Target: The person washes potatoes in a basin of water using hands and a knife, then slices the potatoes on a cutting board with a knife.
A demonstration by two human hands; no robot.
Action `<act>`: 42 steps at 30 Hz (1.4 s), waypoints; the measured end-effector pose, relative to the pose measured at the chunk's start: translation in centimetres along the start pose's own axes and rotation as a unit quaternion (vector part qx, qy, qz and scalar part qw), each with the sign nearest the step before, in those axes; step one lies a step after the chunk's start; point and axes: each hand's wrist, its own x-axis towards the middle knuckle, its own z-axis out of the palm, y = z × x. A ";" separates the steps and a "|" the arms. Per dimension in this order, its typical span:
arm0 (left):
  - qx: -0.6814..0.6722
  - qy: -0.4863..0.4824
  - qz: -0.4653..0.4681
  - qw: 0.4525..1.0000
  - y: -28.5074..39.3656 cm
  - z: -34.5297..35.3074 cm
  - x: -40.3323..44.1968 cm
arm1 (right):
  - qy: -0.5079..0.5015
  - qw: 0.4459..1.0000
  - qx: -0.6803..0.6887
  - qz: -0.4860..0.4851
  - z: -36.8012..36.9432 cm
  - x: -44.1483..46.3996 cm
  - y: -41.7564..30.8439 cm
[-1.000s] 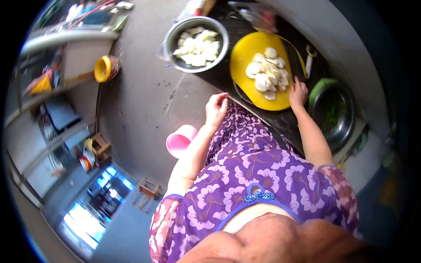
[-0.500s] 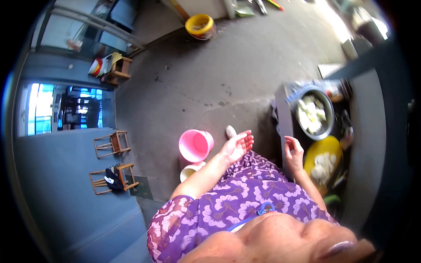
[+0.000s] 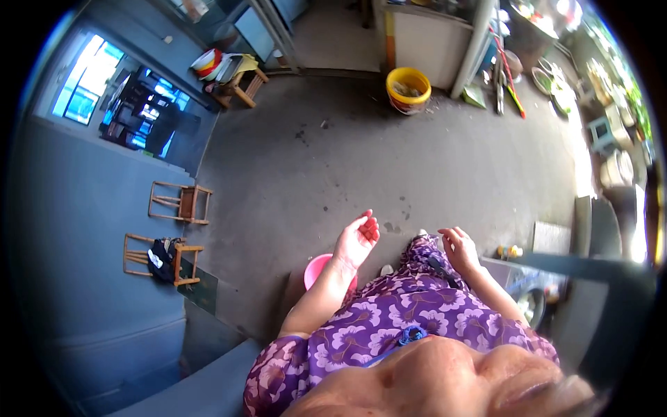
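My left hand (image 3: 356, 244) is held in front of the body with the palm turned up, its fingers loosely bent and apart from the palm. Nothing lies in it. Below and beside that wrist is a pink bucket (image 3: 317, 270), partly covered by my forearm. My right hand (image 3: 460, 250) hangs over the purple flowered clothing (image 3: 389, 316), back upward, fingers loosely curved, with nothing visible in it. To its right, a basin (image 3: 534, 306) with pale pieces shows only in part, beside a low grey ledge.
A yellow bucket (image 3: 408, 92) stands ahead by a white cabinet (image 3: 434, 45). Two wooden chairs (image 3: 189, 204) are along the left wall, one with dark cloth on it. A red-handled tool (image 3: 509, 73) and a dustpan (image 3: 475, 96) lie ahead right. A dark post (image 3: 590, 267) is at right.
The view has swung, so the basin is now at the lower right edge and the yellow plate is out of sight. My left arm now covers more of the pink bucket. Both hands stay empty.
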 end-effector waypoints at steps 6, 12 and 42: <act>-0.092 0.005 -0.031 0.995 2.6 -1.3 -2.1 | -0.031 0.993 -0.108 -0.039 -5.2 4.5 -0.9; -0.137 0.069 0.086 0.984 8.6 -5.0 7.9 | 0.008 0.992 -0.086 -0.087 0.4 19.4 8.4; 0.092 -0.072 -0.084 0.990 45.9 29.3 45.4 | 0.075 0.994 -0.030 -0.078 2.9 72.5 2.6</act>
